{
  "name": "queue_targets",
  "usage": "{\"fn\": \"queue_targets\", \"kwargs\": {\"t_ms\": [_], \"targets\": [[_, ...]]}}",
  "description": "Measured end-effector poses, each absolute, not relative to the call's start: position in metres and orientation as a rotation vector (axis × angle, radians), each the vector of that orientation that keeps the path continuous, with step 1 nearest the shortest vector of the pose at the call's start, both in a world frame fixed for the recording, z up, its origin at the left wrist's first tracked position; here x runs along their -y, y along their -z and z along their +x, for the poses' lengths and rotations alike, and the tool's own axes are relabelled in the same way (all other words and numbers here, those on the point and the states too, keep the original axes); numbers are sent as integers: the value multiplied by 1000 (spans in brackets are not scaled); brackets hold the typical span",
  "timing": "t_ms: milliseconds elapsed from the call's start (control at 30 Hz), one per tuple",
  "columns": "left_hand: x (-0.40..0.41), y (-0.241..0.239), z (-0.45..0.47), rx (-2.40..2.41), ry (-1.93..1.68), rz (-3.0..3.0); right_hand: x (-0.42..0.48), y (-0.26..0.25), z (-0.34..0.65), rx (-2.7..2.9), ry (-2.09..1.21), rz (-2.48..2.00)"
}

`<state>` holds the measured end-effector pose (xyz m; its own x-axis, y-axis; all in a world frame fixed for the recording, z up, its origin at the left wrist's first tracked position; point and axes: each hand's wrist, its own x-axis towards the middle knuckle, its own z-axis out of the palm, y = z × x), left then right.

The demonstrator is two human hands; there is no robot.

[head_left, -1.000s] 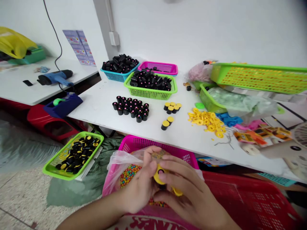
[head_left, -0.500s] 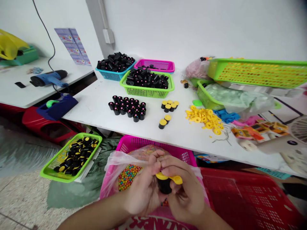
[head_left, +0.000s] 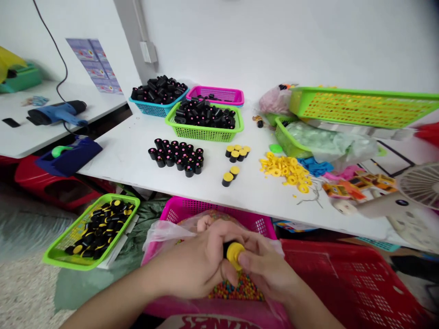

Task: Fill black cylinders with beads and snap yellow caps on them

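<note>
Here, your left hand [head_left: 197,262] grips a black pot [head_left: 226,248]; your right hand [head_left: 269,267] pinches its yellow cap [head_left: 235,254], between your palms above colored beads [head_left: 236,289]. Nearer you, red lettering [head_left: 219,322] is cut off, unreadable.

Seven tabletop yellow-capped cylinders [head_left: 227,178], one held

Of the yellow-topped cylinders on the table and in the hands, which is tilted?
The cylinder held between the left hand and right hand, its black body left of its yellow top; the seven on the table all stand upright.
</note>
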<state>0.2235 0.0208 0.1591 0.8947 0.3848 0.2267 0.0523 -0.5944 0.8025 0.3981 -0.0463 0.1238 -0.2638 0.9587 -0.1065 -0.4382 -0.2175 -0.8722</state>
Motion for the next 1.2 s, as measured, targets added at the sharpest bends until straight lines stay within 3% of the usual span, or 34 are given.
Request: {"fn": "queue_targets", "kwargs": {"t_ms": [167, 233, 333, 433, 700, 800, 967, 1200], "targets": [[-40, -138, 233, -438, -492, 2167, 34, -107, 420, 1116, -1444, -1038], [-56, -123, 238, -597, -610, 2085, 19, -102, 450, 1312, -1085, -1259], [-85, -102, 249, -854, -721, 1998, -13, -97, 512, 1532, -169, -1716], [-111, -94, 265, -1036, -706, 1987, -48, -95, 569, 1598, 95, -1842], [-121, -101, 294, -1091, -683, 2060, -101, -88, 604, 1849, 157, -1816], [-115, -97, 273, -1119, -854, 2179, -99, -94, 601, 1839, 209, -1750], [-137, -89, 236, -1633, -1076, 2176, -79, -117, 573, 1632, 277, -1663], [-154, -93, 230, -1679, -918, 2095, -43, -142, 498, 1514, -19, -1400]]}}
